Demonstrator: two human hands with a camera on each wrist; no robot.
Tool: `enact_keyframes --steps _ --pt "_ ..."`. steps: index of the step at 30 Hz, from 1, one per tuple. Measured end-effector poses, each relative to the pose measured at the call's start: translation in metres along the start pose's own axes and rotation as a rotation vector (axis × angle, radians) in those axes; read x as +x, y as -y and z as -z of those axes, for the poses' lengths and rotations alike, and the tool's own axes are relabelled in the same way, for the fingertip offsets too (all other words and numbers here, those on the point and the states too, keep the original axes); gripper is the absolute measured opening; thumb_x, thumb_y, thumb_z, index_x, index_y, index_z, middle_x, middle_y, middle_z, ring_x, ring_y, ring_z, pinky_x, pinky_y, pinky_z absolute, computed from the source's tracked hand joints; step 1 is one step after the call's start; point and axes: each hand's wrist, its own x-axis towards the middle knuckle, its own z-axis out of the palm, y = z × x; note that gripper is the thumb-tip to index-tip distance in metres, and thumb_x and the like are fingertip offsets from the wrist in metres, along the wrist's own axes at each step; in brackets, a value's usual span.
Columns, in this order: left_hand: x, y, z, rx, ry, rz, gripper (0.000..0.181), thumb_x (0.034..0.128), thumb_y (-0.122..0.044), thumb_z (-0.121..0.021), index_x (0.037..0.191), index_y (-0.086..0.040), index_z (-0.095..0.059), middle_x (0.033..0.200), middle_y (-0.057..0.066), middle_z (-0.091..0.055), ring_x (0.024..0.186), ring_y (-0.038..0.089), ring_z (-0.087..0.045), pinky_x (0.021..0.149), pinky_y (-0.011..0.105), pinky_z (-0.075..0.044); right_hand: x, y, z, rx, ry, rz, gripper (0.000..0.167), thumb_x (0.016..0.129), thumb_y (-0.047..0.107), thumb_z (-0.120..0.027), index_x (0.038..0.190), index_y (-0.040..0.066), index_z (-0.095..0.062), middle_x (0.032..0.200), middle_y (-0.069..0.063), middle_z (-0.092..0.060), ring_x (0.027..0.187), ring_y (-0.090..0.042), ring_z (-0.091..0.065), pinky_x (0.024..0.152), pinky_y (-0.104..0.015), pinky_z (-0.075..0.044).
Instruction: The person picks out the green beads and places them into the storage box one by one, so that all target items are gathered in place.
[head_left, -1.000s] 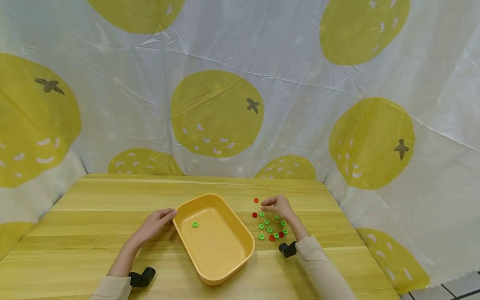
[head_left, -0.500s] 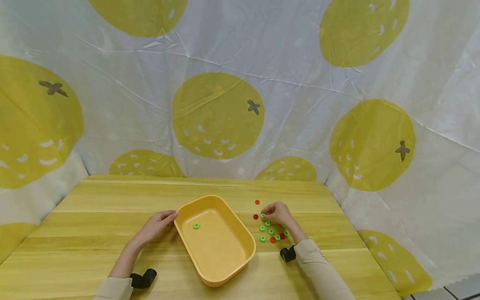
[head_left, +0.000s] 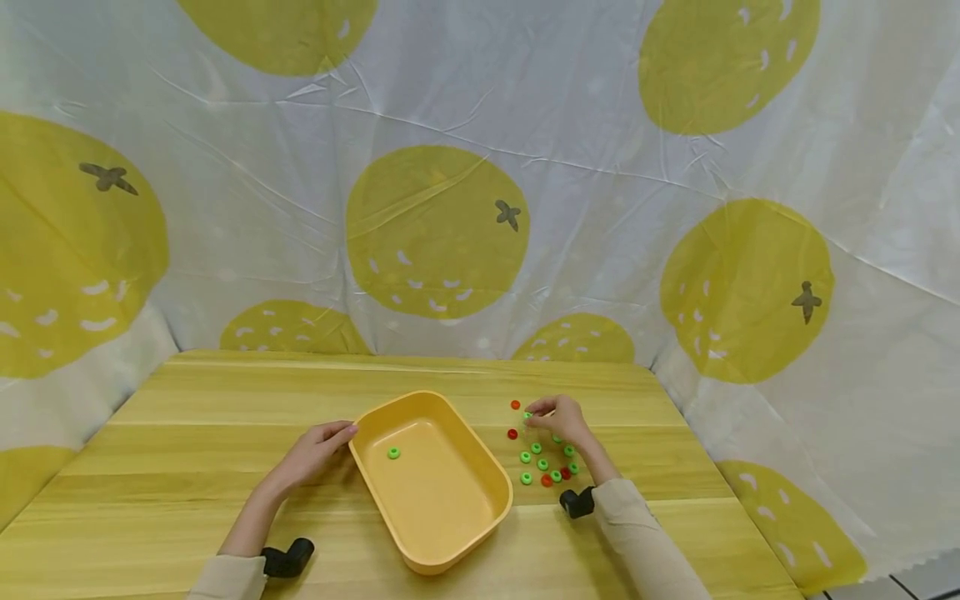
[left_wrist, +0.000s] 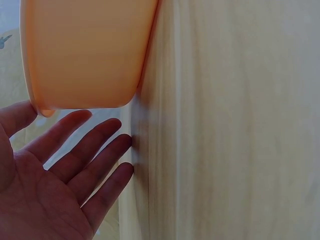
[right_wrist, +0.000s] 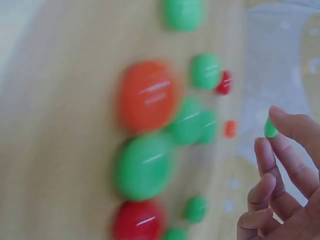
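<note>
A yellow-orange plastic basin [head_left: 431, 492] stands on the table. My left hand [head_left: 318, 450] touches the rim at its far left corner, the thumb on the lip; in the left wrist view its fingers [left_wrist: 100, 165] are nearly straight and spread beside the outer wall. One green ring-shaped bead [head_left: 393, 453] lies in the basin. My right hand [head_left: 561, 419] pinches another green bead [right_wrist: 270, 128] between thumb and forefinger, above the table, the other fingers loosely curled. Below and beside it lie several green beads [head_left: 542, 464], red beads [head_left: 512, 433] and orange beads [head_left: 547, 481].
The wooden table [head_left: 225, 392] extends around the basin to both sides. A patterned cloth [head_left: 585, 208] hangs behind its far edge. Black camera mounts sit at both wrists, the left mount [head_left: 288, 557] and the right mount [head_left: 577, 502].
My right hand came down to a green bead near the red one, took it between thumb and forefinger and lifted it. My left hand has stayed at the basin's rim.
</note>
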Motion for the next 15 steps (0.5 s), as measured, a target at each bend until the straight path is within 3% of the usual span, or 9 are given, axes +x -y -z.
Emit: enact_keyframes --steps 8,11,13,15 --pt "0.0 -0.001 0.003 0.014 0.002 0.009 0.052 0.1016 -0.033 -0.039 0.131 0.009 -0.049 0.129 0.027 -0.055 0.126 0.042 -0.046 0.103 0.053 -0.04 0.013 0.047 0.0 0.111 0.033 0.042 0.021 0.081 0.02 -0.074 0.098 0.008 -0.074 0.09 -0.011 -0.071 0.084 -0.034 -0.064 0.069 -0.037 -0.055" --pt "0.0 0.0 0.002 -0.001 0.004 0.007 0.052 0.1016 -0.032 -0.039 0.131 0.01 -0.048 0.129 0.027 -0.054 0.126 0.043 -0.045 0.104 0.052 -0.04 0.018 0.066 -0.005 0.154 0.059 0.071 0.025 0.082 0.022 -0.073 0.101 0.007 -0.073 0.095 -0.013 -0.071 0.079 -0.027 -0.064 0.063 -0.03 -0.053" --pt "0.001 0.001 0.001 -0.014 0.005 0.003 0.051 0.1015 -0.032 -0.04 0.13 0.009 -0.05 0.128 0.026 -0.056 0.126 0.042 -0.046 0.104 0.052 -0.04 0.02 0.077 -0.008 0.186 0.075 0.083 0.026 0.082 0.022 -0.073 0.103 0.007 -0.072 0.097 -0.014 -0.07 0.074 -0.019 -0.063 0.05 -0.024 -0.045" --pt "0.002 0.001 0.0 -0.019 0.008 -0.007 0.051 0.1015 -0.032 -0.04 0.13 0.009 -0.05 0.128 0.026 -0.056 0.125 0.042 -0.046 0.103 0.052 -0.04 0.021 0.088 -0.012 0.205 0.09 0.093 0.026 0.082 0.021 -0.073 0.104 0.007 -0.072 0.097 -0.014 -0.069 0.072 -0.013 -0.062 0.049 -0.02 -0.042"
